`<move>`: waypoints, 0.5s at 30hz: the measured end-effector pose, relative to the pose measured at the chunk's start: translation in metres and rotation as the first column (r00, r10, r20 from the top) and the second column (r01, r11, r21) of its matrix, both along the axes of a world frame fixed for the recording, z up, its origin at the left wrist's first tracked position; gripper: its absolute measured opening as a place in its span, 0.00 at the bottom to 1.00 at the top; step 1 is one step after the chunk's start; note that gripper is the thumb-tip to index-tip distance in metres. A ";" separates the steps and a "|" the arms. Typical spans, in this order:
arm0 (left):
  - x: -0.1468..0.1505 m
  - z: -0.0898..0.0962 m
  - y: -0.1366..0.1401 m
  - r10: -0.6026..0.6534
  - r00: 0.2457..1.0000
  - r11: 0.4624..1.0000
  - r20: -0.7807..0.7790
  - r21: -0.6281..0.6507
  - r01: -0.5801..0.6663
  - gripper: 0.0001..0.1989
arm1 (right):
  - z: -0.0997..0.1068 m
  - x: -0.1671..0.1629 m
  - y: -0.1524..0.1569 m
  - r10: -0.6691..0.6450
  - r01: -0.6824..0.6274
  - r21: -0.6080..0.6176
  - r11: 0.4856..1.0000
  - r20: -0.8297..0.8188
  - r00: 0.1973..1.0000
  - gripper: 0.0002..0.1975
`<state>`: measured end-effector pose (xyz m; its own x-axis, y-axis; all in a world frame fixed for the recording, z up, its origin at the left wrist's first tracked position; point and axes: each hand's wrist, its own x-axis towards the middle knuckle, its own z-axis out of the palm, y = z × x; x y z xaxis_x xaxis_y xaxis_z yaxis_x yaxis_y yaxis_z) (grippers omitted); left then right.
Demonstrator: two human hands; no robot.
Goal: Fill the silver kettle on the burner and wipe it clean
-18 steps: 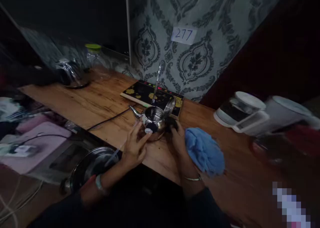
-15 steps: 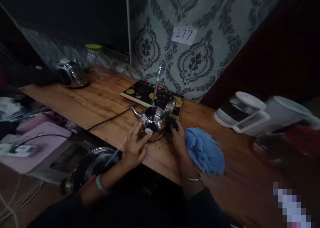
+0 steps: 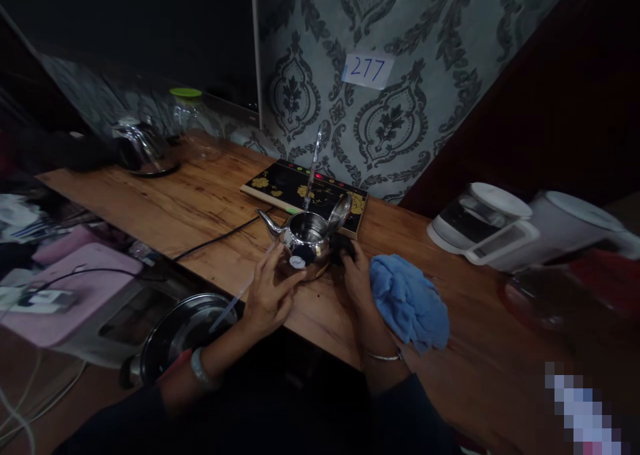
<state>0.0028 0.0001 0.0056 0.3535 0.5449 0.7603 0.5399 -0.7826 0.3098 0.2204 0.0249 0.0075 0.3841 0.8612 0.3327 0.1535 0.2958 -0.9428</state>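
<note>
A small shiny metal kettle [image 3: 320, 250] stands near the table's front edge, its lid [image 3: 340, 214] tipped up on the right and its spout [image 3: 270, 222] pointing left. My right hand [image 3: 358, 275] is closed around the black handle [image 3: 342, 247]. Against the kettle's lower left side lie the fingers of my left hand [image 3: 267, 296], with the thumb at the front by a round white label [image 3: 297, 262]. The kettle's inside shows through the open top. A thin upright shiny tube [image 3: 314, 165] rises behind it. To the right of my right hand lies a crumpled blue cloth [image 3: 410, 303].
Behind the kettle sits a black panel with yellow flowers [image 3: 280, 183] and a red light. A white-lidded glass jug [image 3: 480, 218] stands at right, an electric kettle [image 3: 143, 145] and green-lidded jar [image 3: 193, 122] at back left. A pot [image 3: 153, 342] with a clear hose is below the edge.
My left thumb has shifted slightly down and to the right along the kettle's front. The kettle and my right hand look almost unmoved.
</note>
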 end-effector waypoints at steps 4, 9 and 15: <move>0.000 0.001 -0.001 0.006 1.000 1.000 -0.006 -0.009 -0.006 0.35 | 0.001 0.000 0.000 0.008 -0.008 0.007 1.000 -0.006 1.000 0.11; 0.000 0.000 -0.002 0.035 0.999 0.999 -0.028 -0.025 -0.036 0.40 | 0.001 0.000 0.001 0.012 -0.012 0.009 1.000 -0.001 1.000 0.11; 0.000 0.000 -0.002 0.048 0.998 0.997 -0.051 -0.055 -0.051 0.43 | 0.000 -0.001 0.001 0.003 -0.002 0.025 1.000 -0.023 1.000 0.11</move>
<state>0.0030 -0.0014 0.0060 0.3615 0.6038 0.7105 0.5935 -0.7367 0.3240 0.2199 0.0257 0.0070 0.3896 0.8538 0.3451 0.1312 0.3195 -0.9385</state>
